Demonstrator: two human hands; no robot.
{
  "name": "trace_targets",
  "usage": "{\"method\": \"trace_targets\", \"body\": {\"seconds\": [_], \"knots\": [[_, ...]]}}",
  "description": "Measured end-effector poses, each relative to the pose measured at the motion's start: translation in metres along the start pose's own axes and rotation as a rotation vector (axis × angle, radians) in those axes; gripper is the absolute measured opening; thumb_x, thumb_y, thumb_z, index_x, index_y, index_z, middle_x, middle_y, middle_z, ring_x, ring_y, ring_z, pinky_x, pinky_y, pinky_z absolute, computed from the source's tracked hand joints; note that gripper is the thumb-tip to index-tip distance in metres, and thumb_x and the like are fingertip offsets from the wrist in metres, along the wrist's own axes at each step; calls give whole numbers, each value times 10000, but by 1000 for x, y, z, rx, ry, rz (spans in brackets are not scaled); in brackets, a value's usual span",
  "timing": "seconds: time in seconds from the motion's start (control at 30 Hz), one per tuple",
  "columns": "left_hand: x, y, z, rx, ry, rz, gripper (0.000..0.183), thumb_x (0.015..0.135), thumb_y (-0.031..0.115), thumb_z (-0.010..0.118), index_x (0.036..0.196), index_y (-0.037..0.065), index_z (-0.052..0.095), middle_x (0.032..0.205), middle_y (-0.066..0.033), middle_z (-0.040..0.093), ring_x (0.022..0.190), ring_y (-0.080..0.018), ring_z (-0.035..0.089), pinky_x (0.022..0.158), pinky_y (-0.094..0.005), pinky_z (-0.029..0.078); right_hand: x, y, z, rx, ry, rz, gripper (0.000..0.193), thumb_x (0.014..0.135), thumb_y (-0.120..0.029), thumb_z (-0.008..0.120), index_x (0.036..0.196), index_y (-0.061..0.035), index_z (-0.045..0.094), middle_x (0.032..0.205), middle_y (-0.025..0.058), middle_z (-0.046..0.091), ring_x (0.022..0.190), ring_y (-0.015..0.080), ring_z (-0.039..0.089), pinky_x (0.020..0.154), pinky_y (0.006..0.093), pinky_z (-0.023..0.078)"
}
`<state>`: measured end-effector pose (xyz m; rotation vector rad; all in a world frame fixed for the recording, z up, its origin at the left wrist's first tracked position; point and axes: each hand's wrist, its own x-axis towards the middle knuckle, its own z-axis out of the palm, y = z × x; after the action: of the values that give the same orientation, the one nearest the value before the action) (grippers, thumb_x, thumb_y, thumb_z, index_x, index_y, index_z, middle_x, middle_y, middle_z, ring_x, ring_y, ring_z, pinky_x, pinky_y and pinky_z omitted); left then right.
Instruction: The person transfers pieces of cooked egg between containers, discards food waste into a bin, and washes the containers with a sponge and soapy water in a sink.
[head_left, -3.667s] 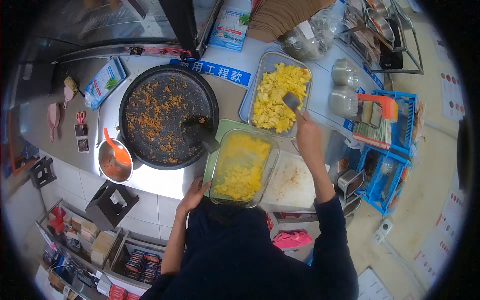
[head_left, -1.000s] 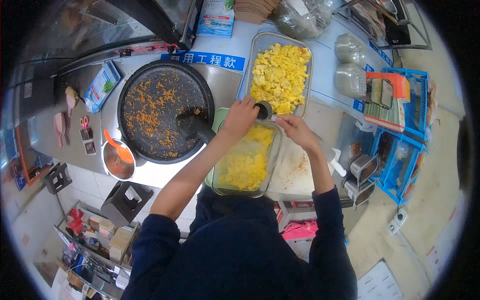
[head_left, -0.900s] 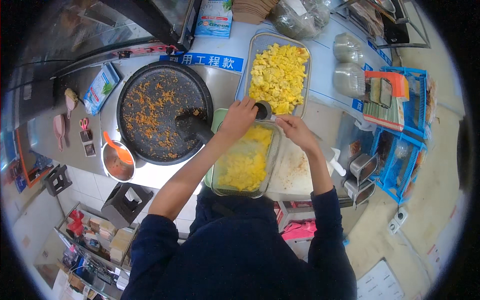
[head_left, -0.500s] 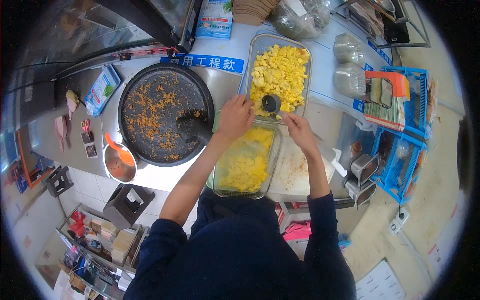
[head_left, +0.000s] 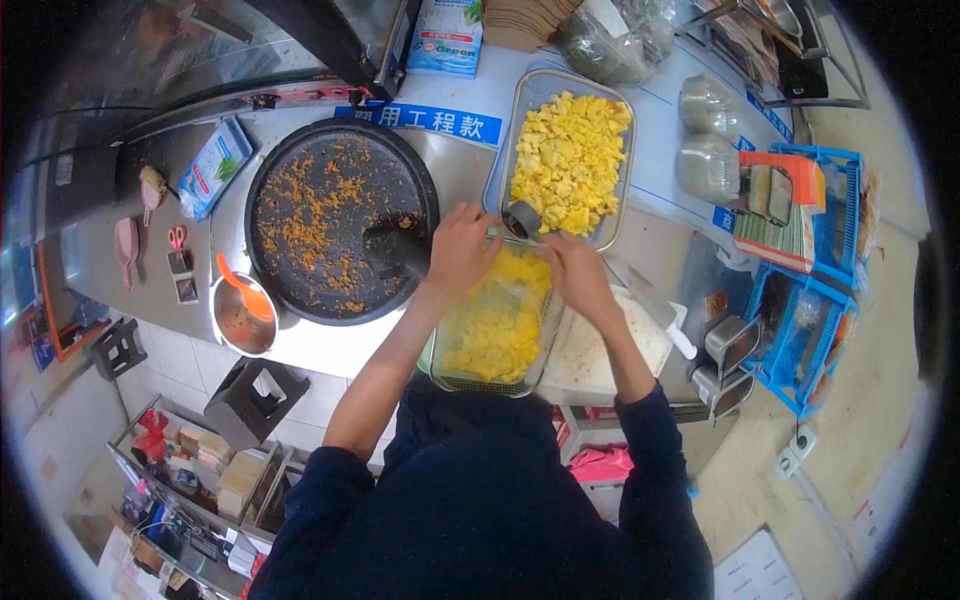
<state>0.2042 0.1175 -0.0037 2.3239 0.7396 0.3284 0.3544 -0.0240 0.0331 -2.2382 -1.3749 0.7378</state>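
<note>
We are leaning over a counter with two glass dishes of yellow scrambled egg: a near dish [head_left: 497,325] just in front of us and a far dish [head_left: 568,150] beyond it, the two almost touching end to end. Our left hand [head_left: 458,248] is resting on the far rim of the near dish, fingers curled over the edge. Our right hand [head_left: 574,272] is hovering over the same dish and is gripping the handle of one small dark scoop [head_left: 521,219], whose cup is sitting at the near end of the far dish, against the egg. The handle is thin and partly hidden, so we are only fairly sure how the fingers are closing on it. To our left, one round black griddle [head_left: 338,220] is lying scattered with orange crumbs, with one dark scraper [head_left: 392,250] on it. One small metal bowl [head_left: 240,315] with an orange spatula is sitting beside the griddle. One white cutting board [head_left: 610,350] is lying right of the near dish.
</note>
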Motion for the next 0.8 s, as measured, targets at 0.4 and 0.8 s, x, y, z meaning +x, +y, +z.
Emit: {"method": "trace_targets", "body": {"seconds": [0.4, 0.8], "knots": [[23, 12, 12, 64, 122, 52, 143, 729, 191, 743, 828, 99, 699, 807, -54, 566, 794, -247, 568, 701, -367, 475, 1, 14, -13, 417, -50, 234, 243, 923, -173, 570, 1052, 18, 646, 849, 165, 639, 731, 259, 592, 667, 335, 441], [29, 27, 25, 140, 62, 96, 70, 725, 132, 687, 747, 67, 672, 778, -77, 598, 806, -276, 588, 724, -398, 462, -12, -12, -14, 339, 115, 123, 218, 921, -132, 562, 1070, 7, 639, 814, 189, 605, 706, 315, 579, 634, 368, 441]]}}
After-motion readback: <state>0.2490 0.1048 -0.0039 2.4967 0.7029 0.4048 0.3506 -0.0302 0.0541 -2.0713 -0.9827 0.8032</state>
